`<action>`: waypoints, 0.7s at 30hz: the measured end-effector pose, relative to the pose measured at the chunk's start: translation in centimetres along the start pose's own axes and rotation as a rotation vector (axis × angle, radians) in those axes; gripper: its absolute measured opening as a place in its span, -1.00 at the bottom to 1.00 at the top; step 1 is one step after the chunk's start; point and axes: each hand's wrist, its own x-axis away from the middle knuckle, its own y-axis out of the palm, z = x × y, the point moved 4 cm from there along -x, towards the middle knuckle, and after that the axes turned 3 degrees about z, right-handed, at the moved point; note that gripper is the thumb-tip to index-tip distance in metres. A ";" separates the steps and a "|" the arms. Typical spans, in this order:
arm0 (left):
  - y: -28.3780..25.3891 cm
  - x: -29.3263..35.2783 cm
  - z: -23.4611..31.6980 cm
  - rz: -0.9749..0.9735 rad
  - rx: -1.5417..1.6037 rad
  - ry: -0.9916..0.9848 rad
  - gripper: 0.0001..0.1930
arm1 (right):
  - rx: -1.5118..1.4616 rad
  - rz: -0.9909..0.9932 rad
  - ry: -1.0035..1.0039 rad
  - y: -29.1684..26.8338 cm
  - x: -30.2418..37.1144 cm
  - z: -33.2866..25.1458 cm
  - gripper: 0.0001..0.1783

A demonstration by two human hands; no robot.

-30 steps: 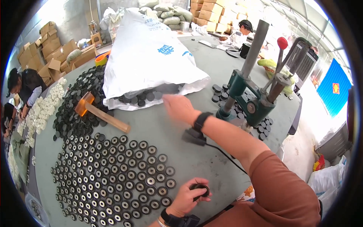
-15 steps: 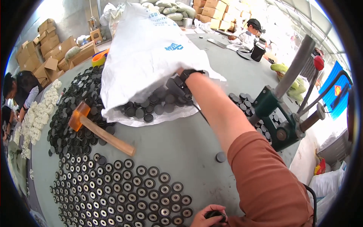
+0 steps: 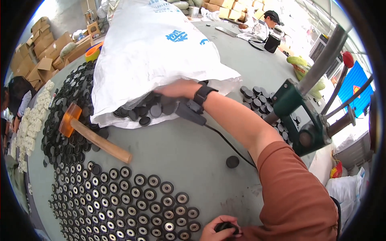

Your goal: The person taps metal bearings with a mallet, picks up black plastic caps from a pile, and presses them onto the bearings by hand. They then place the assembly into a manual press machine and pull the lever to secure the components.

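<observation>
My right hand (image 3: 177,89) reaches across to the mouth of a large white woven sack (image 3: 157,56) lying on the table. Its fingers are blurred and partly lost among black round discs (image 3: 156,110) at the opening. On that wrist are a black strap (image 3: 204,93) and a black device (image 3: 189,112) trailing a cable. At the lower edge, my left hand (image 3: 215,231) is closed around black round pieces (image 3: 226,228), their exact number hidden by the fingers. A single black disc (image 3: 232,162) lies on the table between my two hands.
Black wheels with metal bearings (image 3: 112,201) stand in rows at lower left. A wooden-handled mallet (image 3: 100,140) rests by a heap of black discs (image 3: 60,132). At right, a green lever press (image 3: 299,116) stands beside more discs (image 3: 257,98). Two people work farther off.
My right hand, hidden inside the sack before, now shows at its mouth. The view has shifted, so the sack and mallet sit farther left. My left hand keeps its hold.
</observation>
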 end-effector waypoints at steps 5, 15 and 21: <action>-0.2 0.2 -0.4 -0.047 0.005 0.035 -0.79 | 0.250 0.145 -0.426 2.7 4.2 -2.0 -0.53; -1.3 -0.6 -1.3 -0.124 -0.007 -0.026 -0.77 | 0.162 0.252 -0.659 1.0 -0.2 -5.5 -0.38; -0.8 -0.3 -1.1 -0.082 0.007 -0.054 -0.75 | 0.218 0.138 -0.673 6.9 -5.4 -10.4 -0.18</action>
